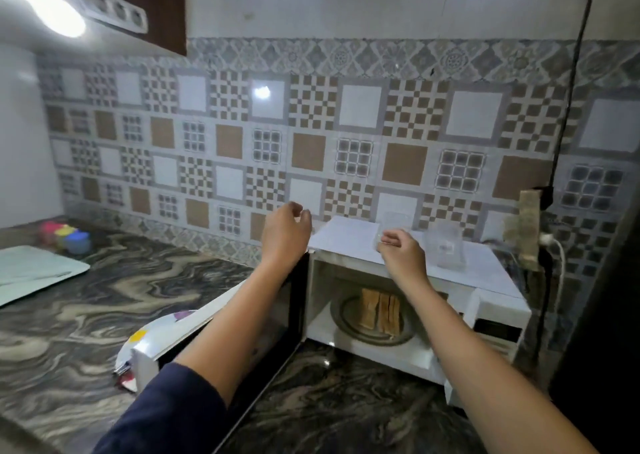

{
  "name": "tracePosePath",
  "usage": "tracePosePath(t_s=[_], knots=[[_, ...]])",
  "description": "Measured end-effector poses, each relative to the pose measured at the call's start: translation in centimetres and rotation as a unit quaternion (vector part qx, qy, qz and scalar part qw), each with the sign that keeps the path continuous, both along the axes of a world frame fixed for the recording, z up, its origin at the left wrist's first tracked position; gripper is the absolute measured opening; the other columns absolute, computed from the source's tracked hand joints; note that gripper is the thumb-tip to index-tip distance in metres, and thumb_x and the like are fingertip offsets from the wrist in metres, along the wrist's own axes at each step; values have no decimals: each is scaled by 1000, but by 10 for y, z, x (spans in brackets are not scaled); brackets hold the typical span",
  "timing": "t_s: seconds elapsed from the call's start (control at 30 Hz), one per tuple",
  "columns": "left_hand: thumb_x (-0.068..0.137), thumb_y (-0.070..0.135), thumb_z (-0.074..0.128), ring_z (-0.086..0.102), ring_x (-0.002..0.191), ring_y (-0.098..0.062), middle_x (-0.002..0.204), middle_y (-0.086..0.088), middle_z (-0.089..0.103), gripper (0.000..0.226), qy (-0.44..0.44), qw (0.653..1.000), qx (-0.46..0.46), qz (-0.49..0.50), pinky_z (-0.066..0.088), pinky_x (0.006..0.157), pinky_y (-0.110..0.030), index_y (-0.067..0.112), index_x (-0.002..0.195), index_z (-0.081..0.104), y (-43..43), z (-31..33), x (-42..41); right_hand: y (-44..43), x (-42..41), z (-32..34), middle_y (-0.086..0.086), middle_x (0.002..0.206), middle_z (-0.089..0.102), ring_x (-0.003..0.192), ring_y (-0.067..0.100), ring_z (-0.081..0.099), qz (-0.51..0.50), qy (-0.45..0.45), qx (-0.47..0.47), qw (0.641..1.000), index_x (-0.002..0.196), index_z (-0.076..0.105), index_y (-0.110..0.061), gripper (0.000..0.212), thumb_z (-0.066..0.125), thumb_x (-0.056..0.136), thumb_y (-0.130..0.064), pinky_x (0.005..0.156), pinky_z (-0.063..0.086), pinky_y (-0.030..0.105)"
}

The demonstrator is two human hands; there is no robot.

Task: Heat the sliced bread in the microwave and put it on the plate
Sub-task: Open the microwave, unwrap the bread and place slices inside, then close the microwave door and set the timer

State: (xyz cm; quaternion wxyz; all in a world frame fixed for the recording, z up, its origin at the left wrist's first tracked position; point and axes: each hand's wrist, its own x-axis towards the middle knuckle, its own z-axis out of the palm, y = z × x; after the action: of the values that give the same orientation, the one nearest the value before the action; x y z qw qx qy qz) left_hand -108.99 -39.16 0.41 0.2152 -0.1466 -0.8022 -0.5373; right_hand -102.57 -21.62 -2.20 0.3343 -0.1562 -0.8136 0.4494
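While the microwave door is swung wide open to the left, the sliced bread is seen standing on the round glass tray inside. Both hands are held up above the oven, and nothing is gripped by either. The left hand is loosely curled over the top of the door, and the right hand is half closed over the white paper on the roof. A clear plastic jar is stood just beside the right hand, so it could be knocked over if that hand is swung sideways. The plate with coloured spots is partly hidden behind the open door on the worktop, so it could be bumped if the door is pushed further. If the bread has been heated, fingers could be burned when it is lifted out, and slices could be dropped.
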Motion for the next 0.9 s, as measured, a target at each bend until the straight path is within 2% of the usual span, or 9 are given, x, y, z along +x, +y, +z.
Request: tracePosePath(t_s=[0.1,0.2,0.37,0.5,0.57,0.63,0.7,0.8,0.9], knots=[[94,26,47,59,109,-23,114,-9,66,32,21,998,8,51,43,91,-31,8,113,63,-55,-10,32,-57,-3,-19,5,121,62,112,19,56,64,-5,-4,998,119,59,-10,29,57,90,-16,88,39,23],[93,24,49,61,101,-22,105,-10,69,28,28,993,31,111,39,81,-26,7,106,67,-114,-31,53,-116,0,-35,4,120,61,113,18,55,148,-3,3,989,118,60,-10,29,57,91,-19,92,41,25],[92,23,48,53,78,-20,80,-11,62,25,-55,978,98,178,36,68,-31,5,84,64,-187,-93,68,-203,21,-55,2,120,61,113,13,54,259,39,48,964,116,62,-12,28,57,91,-23,93,38,19],[92,9,50,54,79,-17,85,-9,63,19,-199,947,237,85,43,54,-17,1,98,65,-203,-134,74,-252,29,-67,7,116,63,113,18,54,294,69,121,946,113,64,-9,29,59,89,-22,97,38,23],[94,14,49,54,73,-13,79,-1,61,18,-244,940,238,14,43,53,-19,8,98,65,-198,-150,79,-262,30,-76,7,120,61,116,21,51,290,39,168,941,117,63,-10,33,58,88,-25,100,37,28],[96,29,45,56,73,-13,80,-1,64,26,-258,930,261,-16,45,62,-26,14,94,66,-190,-160,84,-262,33,-84,7,117,60,115,22,50,280,19,205,938,113,64,-9,32,57,89,-29,97,40,31],[95,37,45,60,82,-15,87,-3,67,31,-255,918,300,-40,46,71,-30,17,102,67,-184,-166,90,-253,40,-88,6,110,61,110,22,52,277,30,217,936,106,66,-8,28,58,89,-29,92,43,33],[94,37,49,60,83,-12,87,1,68,29,-238,915,317,-73,45,71,-28,20,104,69,-168,-177,108,-229,58,-94,6,97,63,99,22,56,274,79,216,934,95,67,-6,23,65,84,-26,85,45,31],[91,30,54,64,90,-11,102,-4,70,23,-228,906,339,-110,48,76,-26,19,102,71,-136,-191,139,-192,82,-105,5,88,63,91,19,58,258,134,182,939,86,66,-6,19,72,78,-22,81,47,25]])
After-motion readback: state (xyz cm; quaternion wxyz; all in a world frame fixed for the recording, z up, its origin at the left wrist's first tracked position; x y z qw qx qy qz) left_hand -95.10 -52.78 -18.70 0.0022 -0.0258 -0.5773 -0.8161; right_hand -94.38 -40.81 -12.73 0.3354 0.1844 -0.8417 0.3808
